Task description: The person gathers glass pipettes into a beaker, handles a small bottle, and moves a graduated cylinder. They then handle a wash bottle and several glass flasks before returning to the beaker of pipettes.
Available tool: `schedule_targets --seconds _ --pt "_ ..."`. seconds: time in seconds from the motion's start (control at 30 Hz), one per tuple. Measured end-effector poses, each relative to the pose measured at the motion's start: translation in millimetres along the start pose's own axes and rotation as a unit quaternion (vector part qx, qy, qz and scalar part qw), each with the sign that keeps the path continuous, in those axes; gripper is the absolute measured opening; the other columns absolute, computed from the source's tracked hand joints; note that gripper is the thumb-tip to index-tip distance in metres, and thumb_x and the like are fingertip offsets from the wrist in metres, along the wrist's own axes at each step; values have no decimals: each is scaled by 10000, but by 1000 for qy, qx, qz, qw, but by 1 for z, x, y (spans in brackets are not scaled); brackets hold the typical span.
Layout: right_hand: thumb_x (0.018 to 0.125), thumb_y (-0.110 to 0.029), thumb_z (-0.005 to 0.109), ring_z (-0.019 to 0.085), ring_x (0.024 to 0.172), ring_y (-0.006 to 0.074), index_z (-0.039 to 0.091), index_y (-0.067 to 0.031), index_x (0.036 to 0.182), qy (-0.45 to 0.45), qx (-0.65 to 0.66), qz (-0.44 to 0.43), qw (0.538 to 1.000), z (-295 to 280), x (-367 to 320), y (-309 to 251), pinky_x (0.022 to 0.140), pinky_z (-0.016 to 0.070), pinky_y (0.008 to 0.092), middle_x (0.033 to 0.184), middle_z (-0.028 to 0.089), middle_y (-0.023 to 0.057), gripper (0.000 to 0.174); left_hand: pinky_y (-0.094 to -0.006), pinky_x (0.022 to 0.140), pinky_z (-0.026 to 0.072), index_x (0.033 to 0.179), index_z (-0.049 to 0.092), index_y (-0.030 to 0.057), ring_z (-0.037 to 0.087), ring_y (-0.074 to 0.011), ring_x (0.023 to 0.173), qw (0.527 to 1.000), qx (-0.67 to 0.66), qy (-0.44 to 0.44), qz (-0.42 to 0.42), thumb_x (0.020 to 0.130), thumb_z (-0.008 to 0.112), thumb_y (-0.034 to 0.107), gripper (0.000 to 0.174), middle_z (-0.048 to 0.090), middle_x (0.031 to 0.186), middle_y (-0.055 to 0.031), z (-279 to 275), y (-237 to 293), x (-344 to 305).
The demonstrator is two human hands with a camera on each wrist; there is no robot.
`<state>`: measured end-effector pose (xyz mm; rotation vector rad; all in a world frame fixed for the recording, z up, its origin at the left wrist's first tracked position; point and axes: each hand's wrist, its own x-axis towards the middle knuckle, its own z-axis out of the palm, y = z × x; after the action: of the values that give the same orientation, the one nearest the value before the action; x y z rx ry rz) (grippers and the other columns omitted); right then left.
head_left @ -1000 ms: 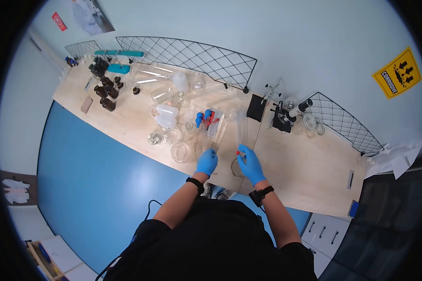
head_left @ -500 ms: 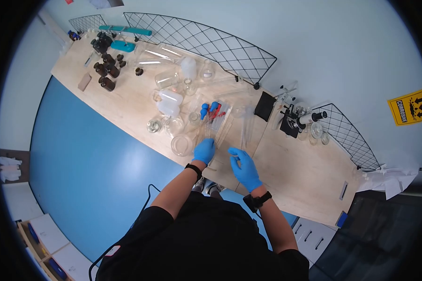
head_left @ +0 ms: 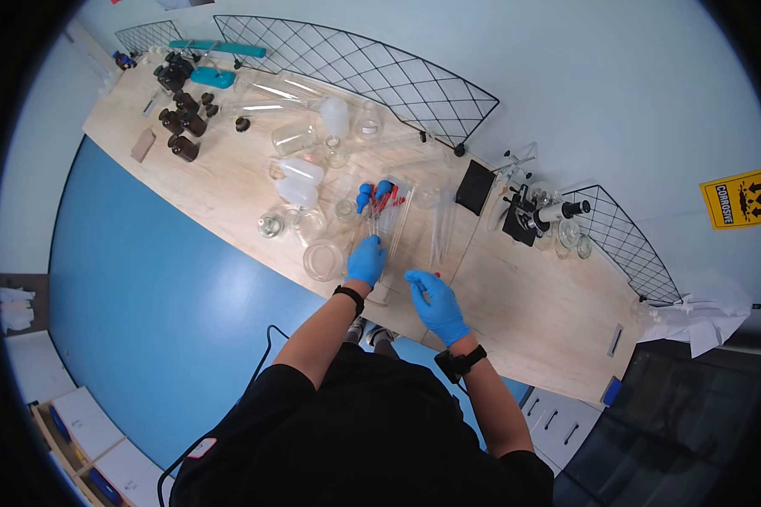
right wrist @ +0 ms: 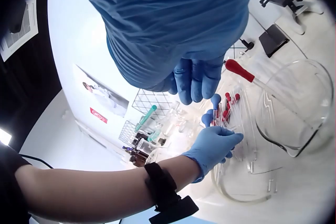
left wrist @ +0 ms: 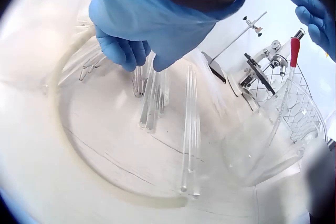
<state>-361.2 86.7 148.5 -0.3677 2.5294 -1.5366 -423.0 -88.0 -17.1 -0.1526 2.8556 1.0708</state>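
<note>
My gloved left hand (head_left: 366,262) is over a bundle of glass droppers, thumb and curled fingers pinching their thin stems (left wrist: 139,85). Beyond it lie blue rubber bulbs (head_left: 364,201) and several red dropper bulbs (right wrist: 228,106). Two glass test tubes (left wrist: 190,140) lie beside the bundle in the left wrist view. To the right, my right hand (head_left: 437,308) hovers with fingers loosely bent and nothing between them. Close to it, a red-bulbed dropper (right wrist: 240,70) leans inside a glass beaker (right wrist: 329,95); in the head view the hand mostly hides that beaker.
A pale curved hose (left wrist: 56,98) lies at the table's near side. Glass jars (head_left: 322,262) and white plastic bottles (head_left: 296,193) stand to the left, brown bottles (head_left: 183,149) farther off. A microscope (head_left: 543,216) and black wire grids (head_left: 380,68) are at the back.
My right hand has come away from the red-bulbed dropper and moved slightly left. My left hand has shifted forward over the droppers. The head view has turned and tilted.
</note>
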Motion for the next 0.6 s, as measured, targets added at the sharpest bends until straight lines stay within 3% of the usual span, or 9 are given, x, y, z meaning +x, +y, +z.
schedule_targets --seconds 0.23,0.33,0.47,0.6 --pt "910 -55 561 632 977 333 590 -10 1127 -2 17 21 1000 -3 -5 6 840 498 374 1070 639 178 224 -487 720 514 985 595 58 640 -383 870 994 81 -76 -7 850 638 285 267 651 975 -194 -9 24 12" --pt "920 -38 544 652 974 294 602 -2 1121 2 -8 7 1000 -5 -5 8 833 506 348 1045 664 171 212 -501 692 498 906 607 72 641 -387 817 994 88 -43 -40 829 648 321 264 660 898 -185 23 6 24" --pt "918 -34 544 658 945 294 604 0 1120 10 3 0 1000 -6 -8 13 814 506 345 1022 669 170 213 -508 685 498 871 623 63 644 -395 775 996 79 -38 -18 845 615 334 273 665 861 -179 12 13 27" --pt "919 -37 542 661 933 293 606 0 1124 11 15 15 1000 -9 -11 11 804 507 345 1014 670 170 217 -500 713 509 880 663 39 650 -405 805 993 60 -89 -44 858 584 330 302 677 888 -195 8 14 39"
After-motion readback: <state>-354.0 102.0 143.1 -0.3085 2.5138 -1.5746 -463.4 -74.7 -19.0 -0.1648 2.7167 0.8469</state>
